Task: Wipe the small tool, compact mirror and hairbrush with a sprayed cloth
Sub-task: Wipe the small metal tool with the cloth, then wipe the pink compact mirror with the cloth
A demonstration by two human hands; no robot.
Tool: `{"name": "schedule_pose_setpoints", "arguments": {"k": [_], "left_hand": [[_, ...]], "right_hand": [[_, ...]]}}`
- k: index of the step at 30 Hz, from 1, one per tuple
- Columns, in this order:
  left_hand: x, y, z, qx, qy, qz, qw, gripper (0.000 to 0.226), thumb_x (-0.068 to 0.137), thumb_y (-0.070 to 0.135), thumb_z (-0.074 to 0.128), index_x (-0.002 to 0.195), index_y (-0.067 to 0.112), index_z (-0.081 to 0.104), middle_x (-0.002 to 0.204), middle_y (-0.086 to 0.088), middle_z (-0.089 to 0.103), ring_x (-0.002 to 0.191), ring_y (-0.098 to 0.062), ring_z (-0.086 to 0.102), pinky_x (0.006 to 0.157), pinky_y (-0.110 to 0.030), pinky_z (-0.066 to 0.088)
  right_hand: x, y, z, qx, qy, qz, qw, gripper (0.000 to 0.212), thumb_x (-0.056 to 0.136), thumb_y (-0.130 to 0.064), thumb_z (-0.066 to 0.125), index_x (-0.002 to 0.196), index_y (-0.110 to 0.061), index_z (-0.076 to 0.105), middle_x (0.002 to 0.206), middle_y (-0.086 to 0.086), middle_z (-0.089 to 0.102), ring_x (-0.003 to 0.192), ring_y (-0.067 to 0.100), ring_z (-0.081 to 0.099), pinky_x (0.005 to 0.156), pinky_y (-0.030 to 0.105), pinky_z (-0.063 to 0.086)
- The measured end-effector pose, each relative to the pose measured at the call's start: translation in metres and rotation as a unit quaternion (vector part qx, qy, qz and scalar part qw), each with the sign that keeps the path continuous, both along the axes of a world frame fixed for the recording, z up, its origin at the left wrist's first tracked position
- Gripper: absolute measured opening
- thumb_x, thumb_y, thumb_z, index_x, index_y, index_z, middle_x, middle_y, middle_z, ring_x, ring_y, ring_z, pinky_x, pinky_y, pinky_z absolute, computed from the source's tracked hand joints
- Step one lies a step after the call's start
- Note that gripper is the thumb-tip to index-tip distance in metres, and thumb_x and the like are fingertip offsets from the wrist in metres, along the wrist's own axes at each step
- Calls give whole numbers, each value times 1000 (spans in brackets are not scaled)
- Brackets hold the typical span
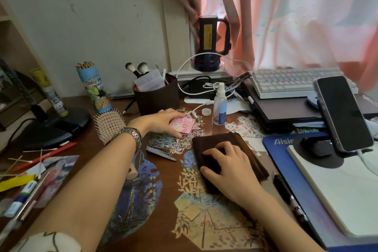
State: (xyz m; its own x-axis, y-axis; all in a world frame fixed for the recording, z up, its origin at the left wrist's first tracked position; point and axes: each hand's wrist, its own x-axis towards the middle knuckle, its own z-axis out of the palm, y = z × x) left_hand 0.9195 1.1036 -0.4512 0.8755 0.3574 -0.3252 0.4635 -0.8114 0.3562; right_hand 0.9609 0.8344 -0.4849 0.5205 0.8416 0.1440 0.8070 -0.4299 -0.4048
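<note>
— Brown cloth [229, 161], folded, lies on the desk [163, 186] at about five o'clock from the compact mirror [182, 126]. Where is your right hand [231, 166]?

— On top of that cloth, fingers curled down into the fabric and the thumb against its near edge, so you grip it where it lies.

— And your left hand [158, 121]?

— It reaches over the pink compact mirror, with the fingers curled along the far edge and the thumb along the near edge; you hold it, and it sits flat on the desk. A metal watch [131, 136] is on that wrist.

— The other two things?

— Your hairbrush [108, 125] lies at nine o'clock from the mirror, bristles up, its handle passing under your left forearm. The small tool [160, 152], grey metal, lies at six o'clock from the mirror, just beside the cloth's left edge and touching neither hand.

— The spray bottle [219, 104]?

— Upright at two o'clock from the mirror, its white cap [206, 111] off and lying just left of it.
</note>
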Motion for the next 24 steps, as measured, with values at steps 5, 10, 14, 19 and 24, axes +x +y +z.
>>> {"name": "schedule_pose_setpoints", "arguments": {"k": [5,10,14,19,24], "left_hand": [[7,3,5,-20,8,5,1000,83,68,47,79,139,37,36,119,13,32,123,-18,35,105,-40,34],[3,-5,5,-7,-39,0,999,70,64,53,79,123,34,48,103,19,37,92,-4,43,82,-27,38],[-4,-13,-1,34,-83,-1,996,63,59,57,79,111,32,53,105,12,46,98,-9,47,87,-32,45],[-19,-23,8,126,-138,-5,982,69,57,64,75,114,33,52,105,12,45,99,-9,45,84,-32,43],[-51,-37,30,136,-206,17,969,67,58,66,73,113,34,52,103,14,45,96,-6,48,79,-28,46]], "right_hand": [[0,0,-1,-1,-2,-2,1000,45,87,-58,46,129,-42,45,128,-11,36,124,12,31,109,30,22],[1,1,0,-1,-1,-1,1000,45,87,-59,46,129,-42,45,128,-11,36,124,12,31,110,31,23],[1,0,-1,-3,3,-1,1000,45,87,-59,46,129,-42,45,128,-11,36,124,12,31,110,31,23],[0,-1,-1,-3,0,3,1000,46,87,-59,45,129,-42,44,128,-12,35,124,12,31,109,30,24],[2,-1,0,-5,1,5,1000,46,87,-59,45,130,-42,43,129,-12,35,125,12,31,109,31,24]]}}
